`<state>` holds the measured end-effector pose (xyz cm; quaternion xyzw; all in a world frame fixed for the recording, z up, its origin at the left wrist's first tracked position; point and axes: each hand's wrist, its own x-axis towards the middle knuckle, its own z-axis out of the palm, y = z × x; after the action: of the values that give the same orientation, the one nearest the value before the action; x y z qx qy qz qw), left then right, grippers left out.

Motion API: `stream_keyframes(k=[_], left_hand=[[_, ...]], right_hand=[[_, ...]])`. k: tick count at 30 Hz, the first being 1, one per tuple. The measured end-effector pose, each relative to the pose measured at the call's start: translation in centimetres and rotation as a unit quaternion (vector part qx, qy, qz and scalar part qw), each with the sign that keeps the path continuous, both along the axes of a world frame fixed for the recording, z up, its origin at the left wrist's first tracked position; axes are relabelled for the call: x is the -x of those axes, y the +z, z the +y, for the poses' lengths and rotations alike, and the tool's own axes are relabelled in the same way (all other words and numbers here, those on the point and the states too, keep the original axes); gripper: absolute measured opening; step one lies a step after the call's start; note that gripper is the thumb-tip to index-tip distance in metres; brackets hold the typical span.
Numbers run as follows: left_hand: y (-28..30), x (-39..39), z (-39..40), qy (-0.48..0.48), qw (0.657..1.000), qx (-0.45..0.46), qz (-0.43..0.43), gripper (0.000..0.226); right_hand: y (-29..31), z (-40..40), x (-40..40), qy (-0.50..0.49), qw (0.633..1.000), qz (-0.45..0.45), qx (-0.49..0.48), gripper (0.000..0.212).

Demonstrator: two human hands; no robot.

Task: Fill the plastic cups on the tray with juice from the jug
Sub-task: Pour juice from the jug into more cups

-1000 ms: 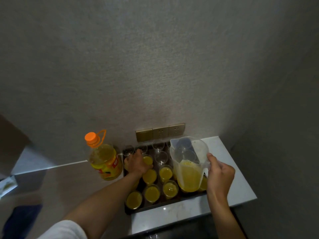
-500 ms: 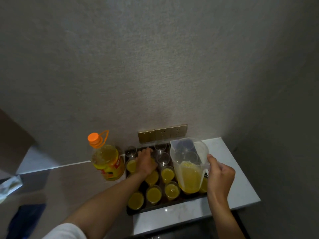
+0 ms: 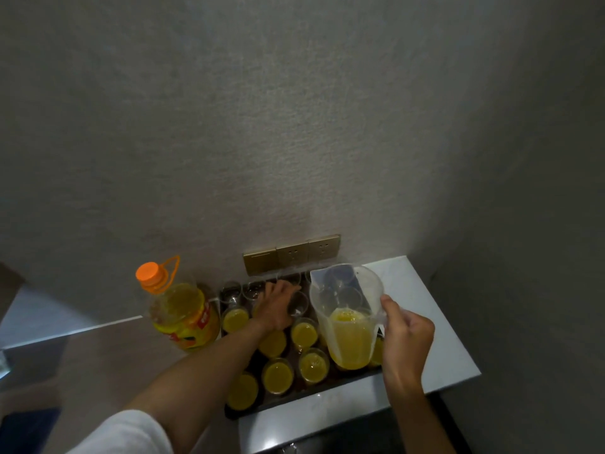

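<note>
A home or hotel-room corner: textured wallpaper (image 3: 294,126), brass sockets (image 3: 291,258), marble counter (image 3: 435,326).

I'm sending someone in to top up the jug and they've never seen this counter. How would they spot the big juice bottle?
Find the gold wall sockets above the white counter. Below them sits the dark tray of cups; the bottle stands just off the tray's left side. It is the tallest thing there, and the only one with an orange cap and carry loop and a red and yellow label.
</note>
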<state>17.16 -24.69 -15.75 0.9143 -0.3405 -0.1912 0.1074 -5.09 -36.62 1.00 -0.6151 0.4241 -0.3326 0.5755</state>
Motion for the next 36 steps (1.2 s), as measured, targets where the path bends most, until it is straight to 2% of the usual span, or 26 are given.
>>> stream_keyframes(k=[4, 10, 15, 18, 23, 27, 32, 36], left_hand=[[-0.3, -0.5, 0.0, -0.009, 1.000, -0.012, 0.012, 0.080], [-0.5, -0.5, 0.3, 0.027, 0.999, 0.037, 0.011, 0.073], [1.1, 0.3, 0.9, 0.096, 0.982, 0.158, 0.038, 0.060], [2.1, 0.6, 1.7, 0.113, 0.966, 0.227, 0.061, 0.064], [3.9, 1.8, 3.3, 0.143, 0.943, 0.295, 0.048, 0.066], [6.1, 3.3, 4.3, 0.187, 0.910, 0.366, 0.050, 0.058], [8.3, 5.3, 5.6, 0.240, 0.868, 0.431, 0.050, 0.062], [9.4, 6.3, 6.7, 0.276, 0.818, 0.500, 0.064, 0.061]], right_hand=[[-0.4, -0.2, 0.0, -0.001, 1.000, 0.007, 0.004, 0.052], [-1.2, -0.2, -0.2, 0.000, 1.000, 0.014, 0.006, 0.049], [-0.7, 0.0, -0.5, 0.005, 1.000, 0.011, -0.002, 0.050], [-0.3, 0.5, -0.7, 0.014, 1.000, 0.007, 0.000, 0.050], [0.5, 1.6, -1.2, 0.018, 1.000, -0.008, 0.001, 0.049], [1.3, 2.7, -1.4, 0.033, 0.999, -0.022, 0.004, 0.050], [2.9, 3.8, -1.4, 0.057, 0.998, -0.036, 0.004, 0.048], [4.8, 4.5, -1.4, 0.096, 0.994, -0.034, 0.027, 0.052]])
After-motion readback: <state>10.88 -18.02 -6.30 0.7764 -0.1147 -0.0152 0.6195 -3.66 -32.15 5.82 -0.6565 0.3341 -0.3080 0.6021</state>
